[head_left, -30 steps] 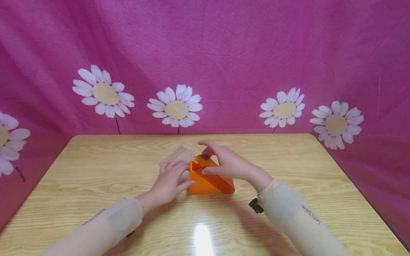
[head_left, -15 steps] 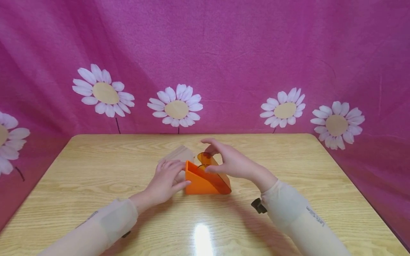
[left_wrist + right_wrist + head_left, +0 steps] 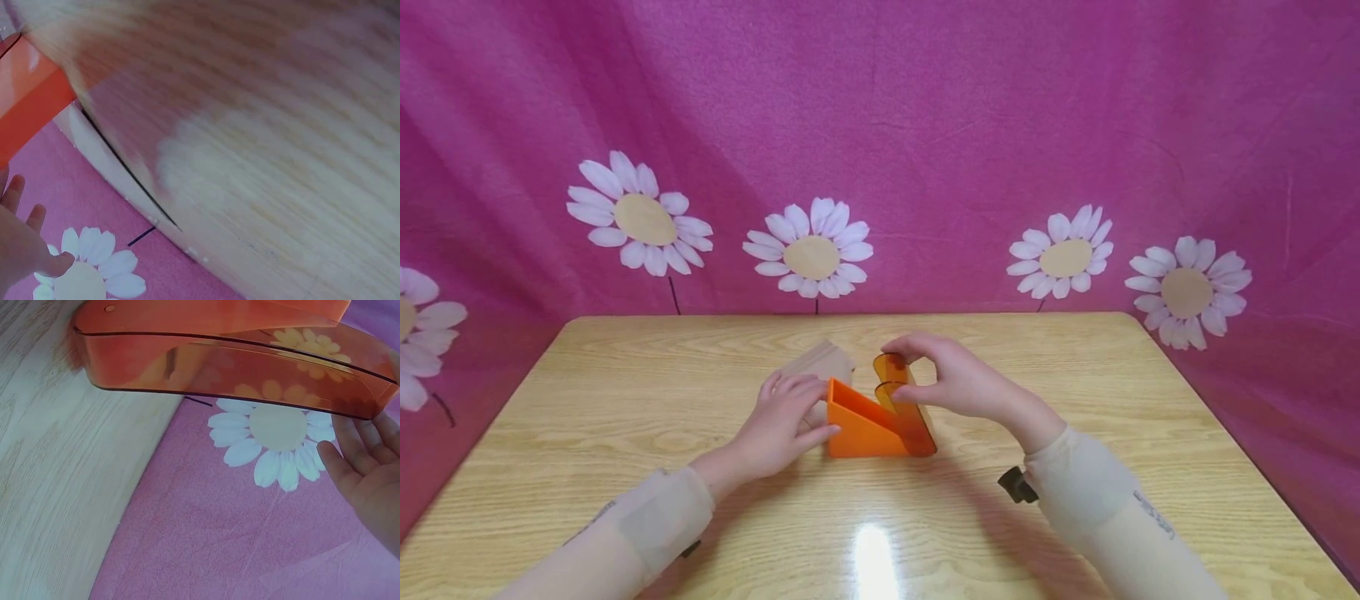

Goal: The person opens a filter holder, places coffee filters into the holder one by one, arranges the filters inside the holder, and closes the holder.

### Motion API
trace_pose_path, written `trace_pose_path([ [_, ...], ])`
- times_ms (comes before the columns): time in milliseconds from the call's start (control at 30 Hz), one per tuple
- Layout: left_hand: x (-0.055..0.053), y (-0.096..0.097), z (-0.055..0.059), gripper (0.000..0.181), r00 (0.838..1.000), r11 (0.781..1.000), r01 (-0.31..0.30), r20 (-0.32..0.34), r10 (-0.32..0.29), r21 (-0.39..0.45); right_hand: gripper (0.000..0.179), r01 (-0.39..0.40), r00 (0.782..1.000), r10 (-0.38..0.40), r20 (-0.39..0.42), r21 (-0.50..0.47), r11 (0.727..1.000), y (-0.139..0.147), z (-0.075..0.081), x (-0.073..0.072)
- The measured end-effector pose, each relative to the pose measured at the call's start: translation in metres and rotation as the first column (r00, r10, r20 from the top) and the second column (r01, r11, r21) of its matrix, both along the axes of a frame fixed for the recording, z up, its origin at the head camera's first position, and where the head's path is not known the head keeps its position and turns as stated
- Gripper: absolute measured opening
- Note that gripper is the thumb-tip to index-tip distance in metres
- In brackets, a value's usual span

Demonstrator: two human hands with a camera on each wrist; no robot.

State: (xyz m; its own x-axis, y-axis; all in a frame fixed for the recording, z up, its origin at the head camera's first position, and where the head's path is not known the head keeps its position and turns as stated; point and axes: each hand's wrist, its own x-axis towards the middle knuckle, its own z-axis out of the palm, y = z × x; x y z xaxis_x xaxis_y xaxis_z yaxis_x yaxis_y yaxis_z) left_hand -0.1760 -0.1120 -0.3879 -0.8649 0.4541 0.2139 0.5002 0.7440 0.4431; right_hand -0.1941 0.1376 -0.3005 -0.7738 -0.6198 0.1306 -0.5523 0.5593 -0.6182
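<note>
A wedge-shaped orange box (image 3: 859, 435) stands on the table, its sloping top uncovered toward the left. My left hand (image 3: 775, 427) holds the box's tall left end, thumb at the front corner and fingers behind. A see-through amber lid (image 3: 889, 366) leans up from the box's low right end. With thumb and fingers my right hand (image 3: 964, 379) grips the lid's raised end. In the right wrist view the curved lid (image 3: 219, 369) spans the top, fingertips at its far end. Part of the box (image 3: 37, 87) shows in the left wrist view.
A flat brown stack of thin sheets (image 3: 823, 360) lies behind the left hand, partly hidden by it. The wooden table (image 3: 647, 392) ends at a pink curtain (image 3: 925, 125) printed with white flowers.
My right hand has swung the lid up and to the right, away from the box's tall end. The box and my left hand have shifted slightly left.
</note>
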Motion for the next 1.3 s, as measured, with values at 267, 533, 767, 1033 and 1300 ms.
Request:
trace_pose_path([
  [267, 0.0, -0.007, 0.006, 0.041, 0.999, 0.999, 0.037, 0.001, -0.037, -0.025, 0.047, -0.003, 1.0, 0.003, -0.005, -0.004, 1.0, 0.004, 0.002, 0.001],
  [533, 0.0, -0.013, 0.008, 0.042, 0.997, 0.997, 0.079, -0.013, -0.079, -0.025, 0.047, 0.0, 1.0, 0.0, 0.008, -0.015, 1.0, 0.006, 0.001, 0.0],
  [767, 0.0, -0.02, 0.008, 0.038, 0.996, 0.996, 0.083, -0.034, -0.084, -0.021, 0.046, 0.002, 1.0, -0.001, 0.018, -0.027, 1.0, 0.008, 0.002, 0.0],
  [1033, 0.0, -0.027, 0.009, 0.039, 0.997, 0.997, 0.073, -0.008, -0.073, -0.012, 0.046, 0.015, 0.998, -0.014, 0.054, -0.032, 0.999, 0.01, 0.005, 0.001],
  [1300, -0.003, -0.038, 0.007, 0.035, 0.997, 0.997, 0.073, -0.008, -0.073, 0.006, 0.046, 0.033, 0.998, -0.03, 0.061, -0.041, 0.999, 0.01, 0.004, 0.001],
])
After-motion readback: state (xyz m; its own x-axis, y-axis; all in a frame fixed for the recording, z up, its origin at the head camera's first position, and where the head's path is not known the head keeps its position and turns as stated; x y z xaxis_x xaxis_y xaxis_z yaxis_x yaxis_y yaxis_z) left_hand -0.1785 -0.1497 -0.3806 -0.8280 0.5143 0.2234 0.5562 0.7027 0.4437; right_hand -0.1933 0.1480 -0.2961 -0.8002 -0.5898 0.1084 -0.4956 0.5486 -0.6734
